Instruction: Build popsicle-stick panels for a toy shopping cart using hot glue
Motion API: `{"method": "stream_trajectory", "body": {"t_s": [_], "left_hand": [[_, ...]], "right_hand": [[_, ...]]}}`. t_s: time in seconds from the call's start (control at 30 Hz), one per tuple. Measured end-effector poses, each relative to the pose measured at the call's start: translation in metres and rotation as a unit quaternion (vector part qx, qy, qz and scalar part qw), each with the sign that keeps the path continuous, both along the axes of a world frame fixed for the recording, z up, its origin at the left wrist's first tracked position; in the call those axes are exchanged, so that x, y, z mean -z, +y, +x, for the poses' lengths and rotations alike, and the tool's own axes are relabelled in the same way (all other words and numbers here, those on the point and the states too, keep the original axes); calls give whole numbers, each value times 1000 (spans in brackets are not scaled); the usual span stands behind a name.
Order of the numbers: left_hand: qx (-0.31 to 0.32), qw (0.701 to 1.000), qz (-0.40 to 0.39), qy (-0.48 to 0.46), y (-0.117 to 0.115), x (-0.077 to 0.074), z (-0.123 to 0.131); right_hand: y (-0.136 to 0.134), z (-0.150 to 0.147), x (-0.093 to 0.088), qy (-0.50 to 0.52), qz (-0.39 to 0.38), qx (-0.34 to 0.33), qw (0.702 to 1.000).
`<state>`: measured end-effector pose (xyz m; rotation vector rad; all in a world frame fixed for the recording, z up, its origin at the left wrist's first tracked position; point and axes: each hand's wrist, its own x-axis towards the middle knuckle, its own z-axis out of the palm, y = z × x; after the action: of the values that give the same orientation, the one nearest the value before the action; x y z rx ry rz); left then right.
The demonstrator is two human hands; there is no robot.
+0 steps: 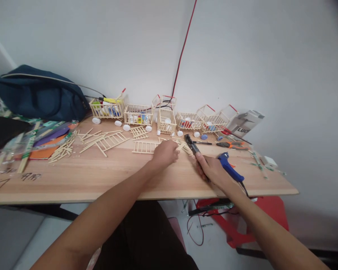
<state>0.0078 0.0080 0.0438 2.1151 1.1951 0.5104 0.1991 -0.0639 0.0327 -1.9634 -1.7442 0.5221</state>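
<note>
My left hand [166,153] is over the middle of the wooden table, its fingers pinched on a small pale wooden piece [180,146]. My right hand [210,168] is wrapped round the handle of a dark hand tool [192,144], whose head points up and left, just right of the wooden piece. Beside my left hand lies a ladder-like stick frame [143,147], with a smaller stick grid [139,132] behind it. Further left is another ladder frame [112,141] among loose sticks. A blue glue gun [231,168] lies to the right of my right hand.
Several small stick carts [166,120] on round wheels stand along the wall. A dark blue bag [39,93] and wrapped materials [30,144] are at the left. Orange-handled pliers [233,145] and a white box [246,123] are at the right. A red stool [270,212] stands below.
</note>
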Motion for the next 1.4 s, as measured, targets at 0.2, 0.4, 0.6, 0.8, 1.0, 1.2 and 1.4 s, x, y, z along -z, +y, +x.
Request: {"method": "stream_trajectory", "body": {"t_s": [0.2, 0.4, 0.6, 0.8, 1.0, 1.2, 1.4], "left_hand": [[127, 886, -344, -284, 6, -2, -3], [139, 867, -376, -296, 8, 10, 1], [123, 895, -344, -256, 12, 17, 6], [142, 881, -369, -261, 13, 19, 8], [161, 886, -357, -249, 8, 19, 9], [179, 904, -325, -214, 5, 17, 8], [111, 910, -245, -316, 14, -6, -9]], "right_hand": [[10, 4, -4, 228, 39, 22, 973], [27, -8, -8, 210, 99, -2, 973], [34, -14, -5, 130, 113, -13, 985], [32, -9, -1, 131, 95, -24, 987], [21, -2, 5, 218, 80, -11, 973], [8, -1, 0, 220, 84, 38, 971], [-5, 44, -38, 33, 108, 163, 980]]}}
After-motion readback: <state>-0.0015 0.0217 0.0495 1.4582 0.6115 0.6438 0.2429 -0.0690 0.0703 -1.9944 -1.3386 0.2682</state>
